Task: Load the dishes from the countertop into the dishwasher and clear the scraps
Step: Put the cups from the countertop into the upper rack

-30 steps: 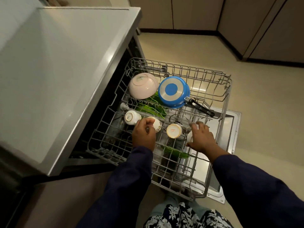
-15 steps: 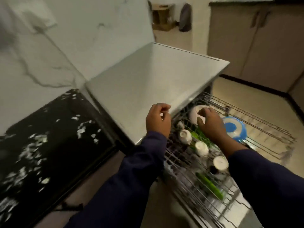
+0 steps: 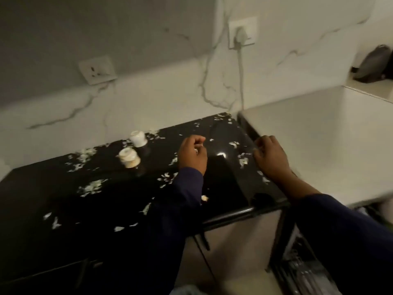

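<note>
Head view: your hands hover over the black counter (image 3: 63,209), two cups left on it.

Both cups (image 3: 129,157) (image 3: 138,138) stand upside down near the wall, contents hidden. Pale scraps (image 3: 91,187) lie scattered around. Your left hand (image 3: 193,155) and right hand (image 3: 270,158) have loosely curled fingers, each grip holding nothing.

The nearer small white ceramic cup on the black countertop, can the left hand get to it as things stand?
Probably yes: the left hand holds nothing, and bare black countertop lies between it and the nearer small white ceramic cup.
</note>
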Demonstrator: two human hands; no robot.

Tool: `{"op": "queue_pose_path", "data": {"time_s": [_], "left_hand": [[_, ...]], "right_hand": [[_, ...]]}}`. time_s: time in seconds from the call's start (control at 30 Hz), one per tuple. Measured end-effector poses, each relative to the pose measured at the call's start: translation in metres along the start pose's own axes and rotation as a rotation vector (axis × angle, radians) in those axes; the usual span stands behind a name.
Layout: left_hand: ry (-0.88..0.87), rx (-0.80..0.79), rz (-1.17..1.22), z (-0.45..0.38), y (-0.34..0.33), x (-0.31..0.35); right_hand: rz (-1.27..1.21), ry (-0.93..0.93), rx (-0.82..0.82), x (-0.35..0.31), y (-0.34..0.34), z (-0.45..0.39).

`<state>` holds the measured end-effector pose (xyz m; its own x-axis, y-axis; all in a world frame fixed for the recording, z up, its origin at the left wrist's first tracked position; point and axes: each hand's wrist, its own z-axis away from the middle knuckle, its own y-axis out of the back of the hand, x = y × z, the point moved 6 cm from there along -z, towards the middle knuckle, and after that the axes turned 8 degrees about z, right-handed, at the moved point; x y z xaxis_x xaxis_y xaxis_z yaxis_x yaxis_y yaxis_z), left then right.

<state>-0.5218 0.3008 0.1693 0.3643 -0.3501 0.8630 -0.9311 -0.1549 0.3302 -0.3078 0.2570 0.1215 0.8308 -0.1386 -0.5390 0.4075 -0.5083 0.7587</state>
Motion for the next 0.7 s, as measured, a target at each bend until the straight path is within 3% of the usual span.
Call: {"op": "queue_pose_path", "data": {"time_s": [0.27, 0.47, 0.7], "left_hand": [[0.113, 0.333, -0.052, -0.052, 0.165, -0.076], [0.246, 0.376, -0.184, -0.071, 0.225, -0.117], [0.351, 0.402, -0.264, -0.089, 0.263, -0.152]], "right_hand": [[-0.074, 0.277, -0.234, -0.185, -0.112, -0.019], [-0.055, 0.399, -0.46, -0.266, -0.186, -0.029], [0.01, 0.475, -0.692, -0.317, -0.275, -0.049]]}}
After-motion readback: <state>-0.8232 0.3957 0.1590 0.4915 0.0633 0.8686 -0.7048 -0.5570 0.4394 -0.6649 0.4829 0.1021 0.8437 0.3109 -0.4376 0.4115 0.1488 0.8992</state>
